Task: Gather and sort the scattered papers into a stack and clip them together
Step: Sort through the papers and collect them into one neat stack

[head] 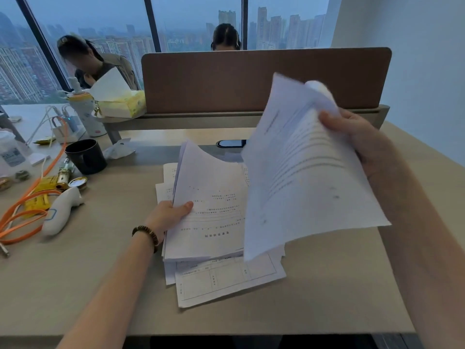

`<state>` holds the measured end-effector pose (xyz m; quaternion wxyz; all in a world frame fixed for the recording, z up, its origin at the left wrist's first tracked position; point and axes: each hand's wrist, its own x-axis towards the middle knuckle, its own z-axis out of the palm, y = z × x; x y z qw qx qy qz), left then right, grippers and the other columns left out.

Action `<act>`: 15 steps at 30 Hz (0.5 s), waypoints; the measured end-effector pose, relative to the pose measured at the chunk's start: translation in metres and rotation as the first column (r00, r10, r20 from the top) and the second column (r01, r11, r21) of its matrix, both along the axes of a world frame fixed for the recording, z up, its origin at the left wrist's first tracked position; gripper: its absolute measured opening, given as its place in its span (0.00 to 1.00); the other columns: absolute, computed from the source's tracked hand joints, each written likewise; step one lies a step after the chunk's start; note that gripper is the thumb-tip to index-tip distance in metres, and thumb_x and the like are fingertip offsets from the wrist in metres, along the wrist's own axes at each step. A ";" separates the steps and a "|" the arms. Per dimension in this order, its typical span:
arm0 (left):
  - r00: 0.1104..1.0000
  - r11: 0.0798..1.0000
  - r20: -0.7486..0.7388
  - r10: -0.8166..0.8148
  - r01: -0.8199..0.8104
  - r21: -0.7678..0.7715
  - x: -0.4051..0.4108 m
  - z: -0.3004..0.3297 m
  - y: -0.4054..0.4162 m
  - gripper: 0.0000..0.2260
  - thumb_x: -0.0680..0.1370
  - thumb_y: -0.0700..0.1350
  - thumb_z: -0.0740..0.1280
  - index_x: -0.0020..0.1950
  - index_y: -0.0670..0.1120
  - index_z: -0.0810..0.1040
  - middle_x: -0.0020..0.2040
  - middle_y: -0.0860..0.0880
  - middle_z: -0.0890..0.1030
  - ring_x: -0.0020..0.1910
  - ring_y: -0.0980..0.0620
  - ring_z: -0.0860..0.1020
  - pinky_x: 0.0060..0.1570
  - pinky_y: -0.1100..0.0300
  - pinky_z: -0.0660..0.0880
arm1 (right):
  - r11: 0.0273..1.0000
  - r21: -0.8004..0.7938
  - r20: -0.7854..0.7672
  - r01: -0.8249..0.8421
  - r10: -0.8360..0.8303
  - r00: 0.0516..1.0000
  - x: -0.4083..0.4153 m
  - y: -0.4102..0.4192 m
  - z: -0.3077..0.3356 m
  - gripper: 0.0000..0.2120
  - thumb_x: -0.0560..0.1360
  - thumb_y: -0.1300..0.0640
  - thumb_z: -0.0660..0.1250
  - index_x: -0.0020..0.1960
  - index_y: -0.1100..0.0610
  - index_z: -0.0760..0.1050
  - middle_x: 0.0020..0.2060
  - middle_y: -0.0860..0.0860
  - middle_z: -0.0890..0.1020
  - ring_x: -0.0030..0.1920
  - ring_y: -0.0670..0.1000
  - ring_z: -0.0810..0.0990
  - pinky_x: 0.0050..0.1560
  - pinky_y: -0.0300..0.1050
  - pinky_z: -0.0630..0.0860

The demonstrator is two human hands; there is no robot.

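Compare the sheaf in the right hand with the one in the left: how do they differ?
The right-hand sheaf is lifted clear of the desk and blurred; the left-hand sheaf lies low on the pile of loose sheets, its text legible. The right hand grips its sheaf at the curled top edge; the left hand pinches its sheaf at the left edge. Both are white printed pages.

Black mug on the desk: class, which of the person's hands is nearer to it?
Left. The left hand pinches a sheaf of papers just right of the black mug; the right hand holds lifted sheets far across the desk.
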<state>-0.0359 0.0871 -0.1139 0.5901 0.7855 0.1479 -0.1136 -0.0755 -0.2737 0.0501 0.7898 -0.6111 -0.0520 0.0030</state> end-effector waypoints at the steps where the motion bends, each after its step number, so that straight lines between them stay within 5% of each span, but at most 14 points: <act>1: 1.000 1.000 0.003 -0.003 0.003 -0.006 0.000 0.000 0.000 0.15 0.79 0.48 0.70 0.59 0.39 0.78 0.49 0.43 0.85 0.43 0.46 0.84 0.36 0.57 0.79 | 0.997 0.076 -0.004 -0.016 0.016 1.000 0.001 -0.003 0.001 0.10 0.78 0.55 0.68 0.58 0.56 0.79 0.41 0.54 0.83 0.37 0.52 0.83 0.43 0.49 0.83; 4: 1.000 1.000 0.019 0.008 -0.008 -0.013 -0.001 0.000 0.000 0.14 0.79 0.48 0.70 0.58 0.40 0.78 0.49 0.44 0.84 0.45 0.46 0.83 0.42 0.55 0.80 | 0.982 0.183 -0.138 -0.056 0.082 0.987 0.006 -0.014 -0.007 0.19 0.78 0.53 0.66 0.66 0.57 0.76 0.50 0.55 0.84 0.45 0.55 0.84 0.50 0.52 0.82; 6: 1.000 1.000 0.019 0.014 -0.014 -0.005 0.000 -0.002 0.002 0.13 0.78 0.49 0.71 0.56 0.41 0.79 0.51 0.44 0.84 0.48 0.43 0.83 0.49 0.51 0.81 | 0.995 0.099 -0.245 0.010 0.014 0.969 0.015 -0.013 -0.020 0.21 0.78 0.54 0.65 0.69 0.60 0.74 0.57 0.58 0.84 0.48 0.57 0.85 0.51 0.55 0.84; 10: 1.000 0.999 0.017 0.004 -0.003 -0.036 -0.001 -0.003 0.003 0.09 0.79 0.48 0.70 0.52 0.43 0.79 0.49 0.44 0.85 0.44 0.45 0.84 0.40 0.56 0.80 | 0.912 -0.309 -0.268 0.268 -0.354 0.896 0.032 0.002 -0.066 0.07 0.79 0.58 0.69 0.49 0.63 0.78 0.44 0.59 0.84 0.28 0.50 0.85 0.27 0.43 0.81; 15: 1.000 0.999 0.016 0.002 -0.001 -0.049 -0.002 -0.003 0.004 0.12 0.79 0.48 0.70 0.56 0.42 0.78 0.48 0.45 0.84 0.43 0.47 0.83 0.36 0.58 0.79 | 0.791 -0.551 -0.247 0.266 -0.459 0.853 0.051 0.010 -0.136 0.13 0.78 0.51 0.69 0.53 0.62 0.81 0.51 0.57 0.86 0.44 0.55 0.85 0.46 0.51 0.83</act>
